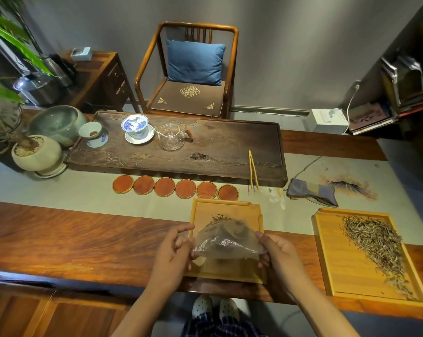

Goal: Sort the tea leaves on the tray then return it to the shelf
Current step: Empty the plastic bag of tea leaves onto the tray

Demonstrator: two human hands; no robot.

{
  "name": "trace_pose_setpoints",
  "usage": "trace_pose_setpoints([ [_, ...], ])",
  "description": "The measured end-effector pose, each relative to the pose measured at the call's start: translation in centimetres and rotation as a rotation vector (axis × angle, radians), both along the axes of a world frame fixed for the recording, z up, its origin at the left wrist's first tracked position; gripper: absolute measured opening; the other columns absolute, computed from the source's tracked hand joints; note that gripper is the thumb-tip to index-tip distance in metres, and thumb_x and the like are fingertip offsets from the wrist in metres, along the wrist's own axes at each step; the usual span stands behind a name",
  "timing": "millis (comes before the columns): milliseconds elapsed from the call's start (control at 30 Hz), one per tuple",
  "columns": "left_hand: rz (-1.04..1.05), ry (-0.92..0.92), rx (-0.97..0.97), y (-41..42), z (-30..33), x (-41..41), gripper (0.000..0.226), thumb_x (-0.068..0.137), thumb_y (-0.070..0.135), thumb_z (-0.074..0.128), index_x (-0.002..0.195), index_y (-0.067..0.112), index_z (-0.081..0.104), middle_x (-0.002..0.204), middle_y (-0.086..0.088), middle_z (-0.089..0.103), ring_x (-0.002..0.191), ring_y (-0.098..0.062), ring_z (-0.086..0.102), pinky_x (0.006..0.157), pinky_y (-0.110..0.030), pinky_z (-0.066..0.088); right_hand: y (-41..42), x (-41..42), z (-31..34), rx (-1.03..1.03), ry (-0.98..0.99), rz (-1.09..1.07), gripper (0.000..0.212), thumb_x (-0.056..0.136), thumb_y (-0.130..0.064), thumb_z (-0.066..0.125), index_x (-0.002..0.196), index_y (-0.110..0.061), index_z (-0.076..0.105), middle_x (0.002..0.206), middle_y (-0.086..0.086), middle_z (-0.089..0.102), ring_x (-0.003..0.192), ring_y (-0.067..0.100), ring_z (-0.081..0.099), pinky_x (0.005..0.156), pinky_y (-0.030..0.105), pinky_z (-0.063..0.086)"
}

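A clear plastic bag of dark tea leaves (226,240) hangs over a light bamboo tray (249,210) near the table's front edge. My left hand (175,251) pinches the bag's left side and my right hand (277,254) holds its right side. A few dark leaves (221,217) lie on the tray just beyond the bag. To the right, a second bamboo tray (339,271) carries a long spread of pale tea leaves (373,242).
Several round orange coasters (175,187) line up behind the tray. Beyond them sits a dark wooden tea board (230,152) with a gaiwan (136,127), glass pitcher (171,138) and yellow tongs (253,170). A folded cloth (311,192) lies at right, potted plants at left.
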State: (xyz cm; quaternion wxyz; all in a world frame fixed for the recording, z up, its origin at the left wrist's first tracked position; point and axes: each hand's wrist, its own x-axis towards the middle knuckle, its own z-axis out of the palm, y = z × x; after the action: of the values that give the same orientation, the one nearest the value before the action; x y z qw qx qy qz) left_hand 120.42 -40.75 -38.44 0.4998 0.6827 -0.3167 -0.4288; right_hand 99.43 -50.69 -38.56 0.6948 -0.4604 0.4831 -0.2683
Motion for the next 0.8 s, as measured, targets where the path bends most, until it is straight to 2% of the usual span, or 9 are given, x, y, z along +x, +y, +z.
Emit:
trace_pose_setpoints([
  [167, 0.028, 0.002, -0.114, -0.4, 0.9, -0.1, 0.024, 0.094, 0.006, 0.053, 0.113, 0.020, 0.059, 0.069, -0.005, 0.060, 0.053, -0.008, 0.059, 0.053, -0.017, 0.051, -0.2, 0.0, 0.4, -0.084, 0.042, 0.030, 0.035, 0.089, -0.029, 0.055, 0.056, -0.022, 0.063, 0.047, -0.005, 0.046, 0.046, 0.010, 0.046, 0.051, 0.022, 0.044],
  [333, 0.042, -0.027, -0.195, -0.7, 1.5, 0.0, 0.027, 0.093, 0.003, 0.055, 0.110, 0.022, 0.059, 0.075, -0.017, 0.062, 0.061, -0.009, 0.065, 0.061, -0.013, 0.053, -0.4, 0.0, 0.9, -0.155, 0.054, 0.049, 0.029, 0.078, -0.041, 0.060, 0.056, -0.022, 0.060, 0.049, -0.002, 0.046, 0.048, 0.012, 0.050, 0.054, 0.021, 0.047],
  [533, 0.045, -0.051, -0.226, -1.0, 1.8, 0.3, 0.029, 0.089, 0.007, 0.061, 0.111, 0.027, 0.059, 0.079, -0.006, 0.068, 0.074, -0.008, 0.068, 0.062, -0.010, 0.053, -0.7, 0.1, 1.7, -0.204, 0.035, 0.046, 0.028, 0.079, -0.039, 0.062, 0.064, -0.015, 0.061, 0.054, 0.002, 0.049, 0.054, 0.019, 0.046, 0.060, 0.036, 0.044],
  [667, 0.056, -0.081, -0.238, -1.3, 1.9, 0.6, 0.031, 0.090, 0.008, 0.061, 0.112, 0.029, 0.059, 0.080, -0.009, 0.068, 0.075, -0.010, 0.068, 0.068, -0.015, 0.055, -1.0, 0.3, 2.2, -0.252, 0.033, 0.033, 0.033, 0.077, -0.041, 0.061, 0.067, -0.009, 0.062, 0.055, 0.001, 0.053, 0.054, 0.013, 0.052, 0.057, 0.023, 0.048],
  [800, 0.083, -0.082, -0.260, -1.5, 2.3, 0.7, 0.027, 0.087, 0.012, 0.063, 0.111, 0.024, 0.060, 0.076, -0.008, 0.068, 0.073, -0.013, 0.068, 0.073, -0.024, 0.058, -1.2, 0.3, 2.9, -0.281, 0.018, 0.009, 0.027, 0.081, -0.033, 0.059, 0.064, -0.013, 0.062, 0.055, 0.003, 0.053, 0.054, 0.015, 0.051, 0.056, 0.019, 0.048],
])
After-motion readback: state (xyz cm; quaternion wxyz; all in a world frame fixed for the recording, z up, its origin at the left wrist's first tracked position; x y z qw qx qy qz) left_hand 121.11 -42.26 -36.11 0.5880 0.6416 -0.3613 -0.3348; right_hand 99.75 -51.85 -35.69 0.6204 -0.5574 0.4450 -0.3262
